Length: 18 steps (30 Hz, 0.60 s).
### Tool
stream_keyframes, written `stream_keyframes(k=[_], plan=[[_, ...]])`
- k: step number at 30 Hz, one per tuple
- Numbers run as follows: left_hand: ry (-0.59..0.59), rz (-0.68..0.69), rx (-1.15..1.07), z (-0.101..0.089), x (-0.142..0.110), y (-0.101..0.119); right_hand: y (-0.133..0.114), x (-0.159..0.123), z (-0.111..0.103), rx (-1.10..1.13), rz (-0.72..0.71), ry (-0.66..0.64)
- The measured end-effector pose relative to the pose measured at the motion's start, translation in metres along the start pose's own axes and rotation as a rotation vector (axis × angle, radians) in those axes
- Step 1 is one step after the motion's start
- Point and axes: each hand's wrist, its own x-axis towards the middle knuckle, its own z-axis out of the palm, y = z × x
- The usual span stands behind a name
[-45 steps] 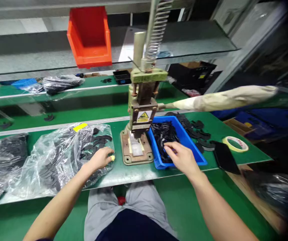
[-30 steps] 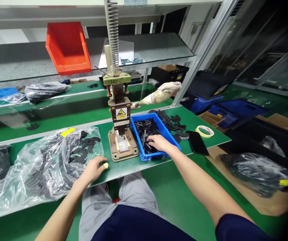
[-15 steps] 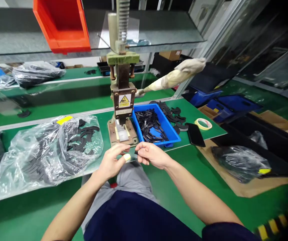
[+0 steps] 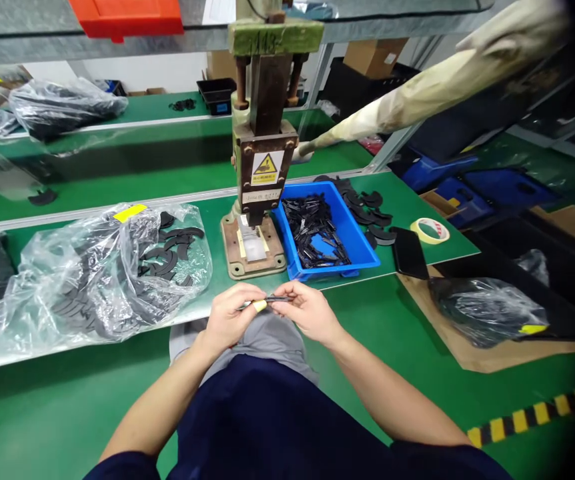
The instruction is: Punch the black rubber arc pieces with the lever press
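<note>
Between my two hands, in front of the table edge, is a thin black strip-like part (image 4: 278, 299). My left hand (image 4: 231, 312) pinches its left end, with yellow tape round the thumb. My right hand (image 4: 312, 312) has its thumb and fingers closed on the other end. Just beyond them stands a hand press (image 4: 266, 167) with a warning label; a small metal plate (image 4: 255, 249) lies on its base. To the right of the press, a blue bin (image 4: 370, 257) holds many small black parts (image 4: 312, 227).
A clear plastic bag (image 4: 107, 293) of curved black pieces lies at left. More curved pieces (image 4: 367, 212), a black phone-like slab (image 4: 410, 253) and a tape roll (image 4: 430, 231) are at right. The press's wrapped lever (image 4: 417, 87) reaches out rightward. An orange bin (image 4: 127, 17) sits above.
My hands have come together and my left hand now grips the black strip, which only my right hand held before. The head view has tilted down and closer to the press.
</note>
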Motion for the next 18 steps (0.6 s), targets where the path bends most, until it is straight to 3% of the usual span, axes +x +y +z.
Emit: stream_keyframes(k=[9,18], plan=[[-0.002,-0.102,0.0,0.001,-0.009,-0.005,0.011,-0.003,0.005,-0.116,-0.094,0.069],[0.006,-0.141,-0.076,0.004,-0.02,-0.02,0.023,0.0,0.007,-0.062,-0.053,0.057]])
